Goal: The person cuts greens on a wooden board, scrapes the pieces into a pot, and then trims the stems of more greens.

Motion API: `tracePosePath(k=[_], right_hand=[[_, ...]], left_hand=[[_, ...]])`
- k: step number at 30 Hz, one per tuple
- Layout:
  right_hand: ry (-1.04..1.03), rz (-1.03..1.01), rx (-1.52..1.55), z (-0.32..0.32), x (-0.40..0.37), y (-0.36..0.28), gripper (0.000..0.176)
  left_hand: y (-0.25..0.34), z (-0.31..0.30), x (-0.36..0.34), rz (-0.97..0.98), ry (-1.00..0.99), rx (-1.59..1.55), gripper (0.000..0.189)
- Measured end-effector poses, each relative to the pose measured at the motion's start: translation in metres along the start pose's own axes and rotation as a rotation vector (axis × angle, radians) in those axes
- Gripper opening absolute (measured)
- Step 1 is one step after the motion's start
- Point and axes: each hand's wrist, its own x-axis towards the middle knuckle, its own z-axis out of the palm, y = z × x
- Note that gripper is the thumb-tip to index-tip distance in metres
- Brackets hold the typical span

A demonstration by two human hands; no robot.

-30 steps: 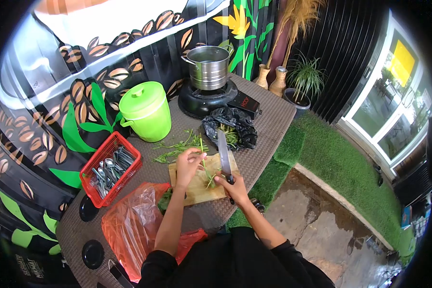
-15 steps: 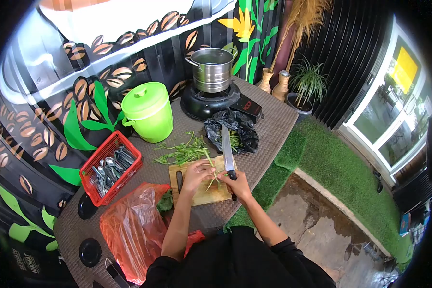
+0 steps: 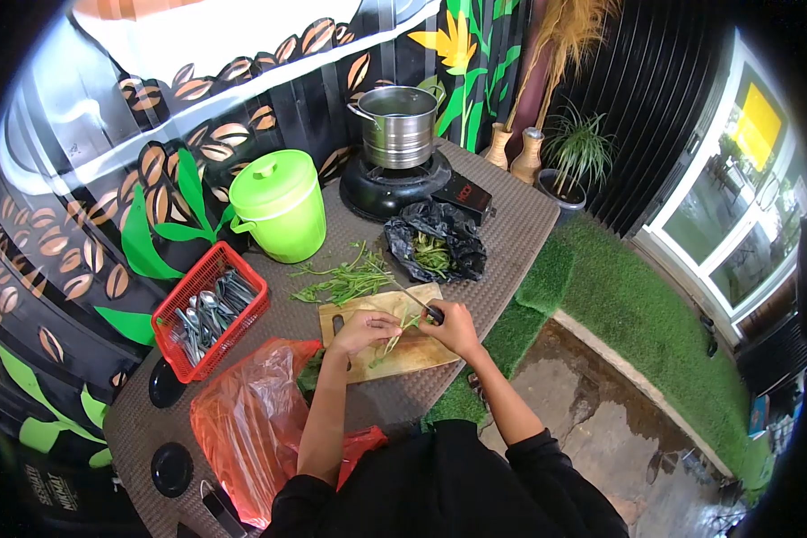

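My right hand [image 3: 454,330] is wrapped round the black handle of a kitchen knife [image 3: 412,297], whose blade now slants up and left over the cutting board. My left hand [image 3: 368,332] is closed on a few thin green stems [image 3: 406,325]. Both hands are close together above the wooden cutting board [image 3: 421,355], and some stems hang below the left fingers. A loose heap of leafy greens [image 3: 354,280] lies just behind the board. Beside it, a crumpled black plastic bag [image 3: 462,255] stands open with cut green pieces inside.
Behind are a green lidded bucket [image 3: 282,211] and a steel pot [image 3: 399,134] on a black stove [image 3: 381,193]. On the left are a red basket [image 3: 184,354] of cutlery, an orange-red plastic bag [image 3: 242,421] and black saucers [image 3: 171,470]. The table edge [image 3: 511,296] runs along the right.
The knife has swung from pointing upright to slanting leftward, low over the board. My right hand has turned and shifted slightly right. Greens inside the black bag now show more fully.
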Motion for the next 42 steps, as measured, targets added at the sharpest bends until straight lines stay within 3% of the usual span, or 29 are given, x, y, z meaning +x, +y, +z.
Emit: tracePosePath(k=[6,10,12,16,20,23,26,28,33,42], right_hand=[[0.089,0.023,-0.088,0.017,-0.002,0.002,0.017],[0.247,-0.009,-0.188,0.028,0.002,0.013,0.016],[0.188,0.105,-0.080,0.024,0.008,0.021,0.016],[0.132,0.108,0.063,0.032,0.014,0.028,0.018],[0.105,0.094,0.021,0.046,0.011,0.034,0.019],[0.234,-0.014,0.087,0.046,0.005,0.026,0.022],[0.223,0.141,0.241,0.031,-0.008,0.000,0.023],[0.145,0.307,0.766,0.025,-0.022,-0.012,0.024],[-0.028,0.236,0.645,0.037,-0.044,-0.019,0.033],[0.020,0.220,0.801,0.044,-0.036,-0.020,0.038]], left_hand=[[-0.004,-0.001,-0.003,-0.188,0.108,-0.063,0.028],[-0.002,-0.003,-0.009,-0.173,0.136,-0.097,0.031],[0.000,-0.009,-0.013,-0.147,0.157,-0.091,0.030],[-0.008,-0.012,-0.005,-0.085,0.198,-0.163,0.029],[-0.017,-0.007,0.004,-0.040,0.255,-0.248,0.028],[-0.019,-0.003,0.008,-0.018,0.274,-0.337,0.027],[-0.014,0.002,0.008,-0.014,0.331,-0.377,0.026],[-0.013,0.005,0.009,-0.023,0.368,-0.387,0.025],[-0.016,0.012,0.011,0.050,0.341,-0.505,0.022],[-0.016,0.024,0.012,-0.016,0.197,-0.676,0.021]])
